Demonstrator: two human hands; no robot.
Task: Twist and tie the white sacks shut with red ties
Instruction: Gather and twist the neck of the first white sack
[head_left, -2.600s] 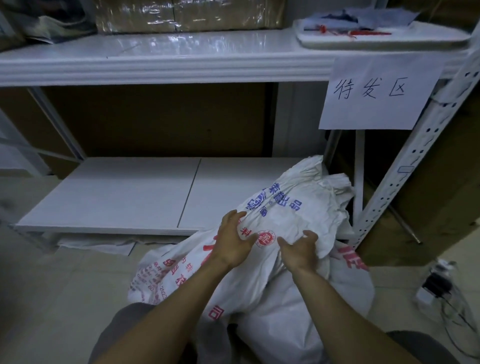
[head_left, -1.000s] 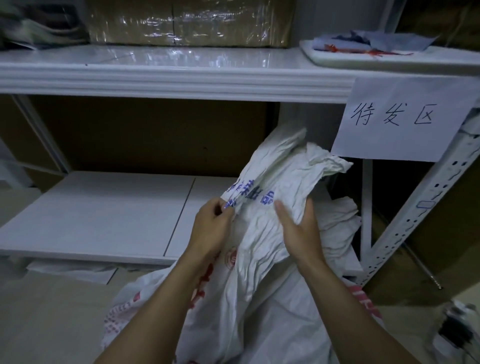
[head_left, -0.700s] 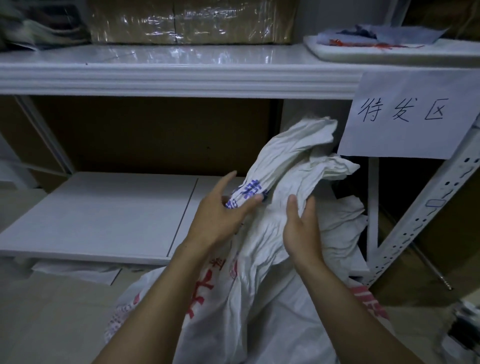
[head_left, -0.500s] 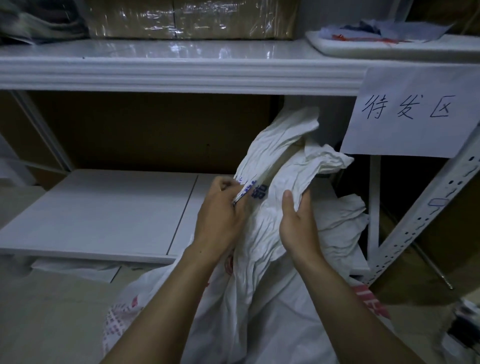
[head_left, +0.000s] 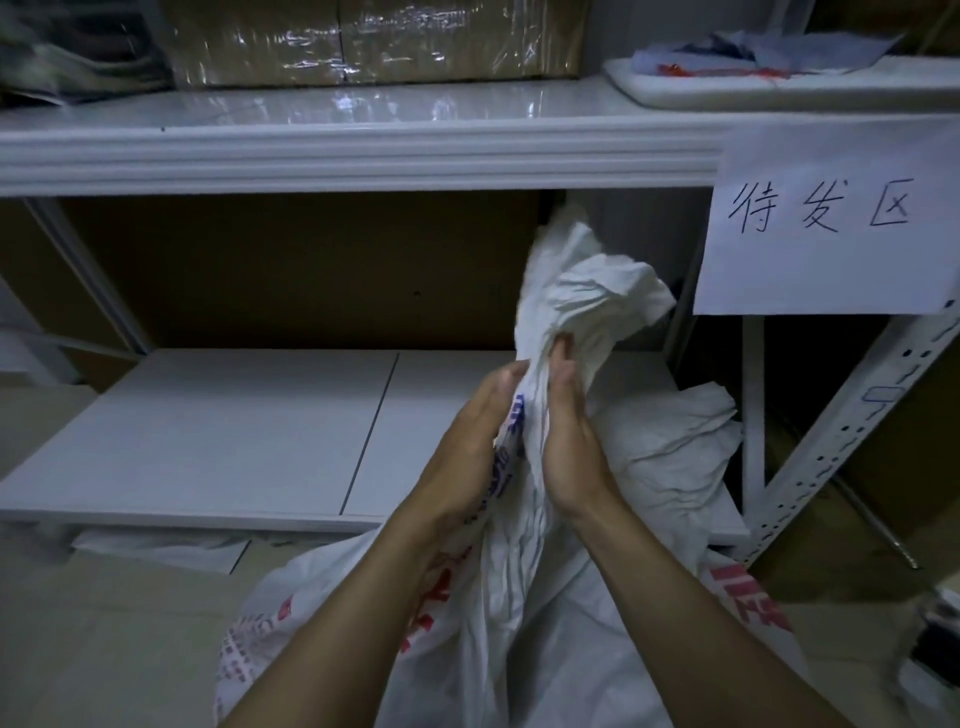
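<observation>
**Both hands on the sack neck**

I see the left hand and right hand clasped from either side around the gathered neck of the white woven sack with red and blue print. The sack sits low before the white metal shelf, its crumpled top flaring above the fingers.

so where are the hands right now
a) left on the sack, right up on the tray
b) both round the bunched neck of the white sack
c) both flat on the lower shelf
b: the left hand and right hand both grip the gathered neck of the white sack, whose loose top flares above them.
</observation>
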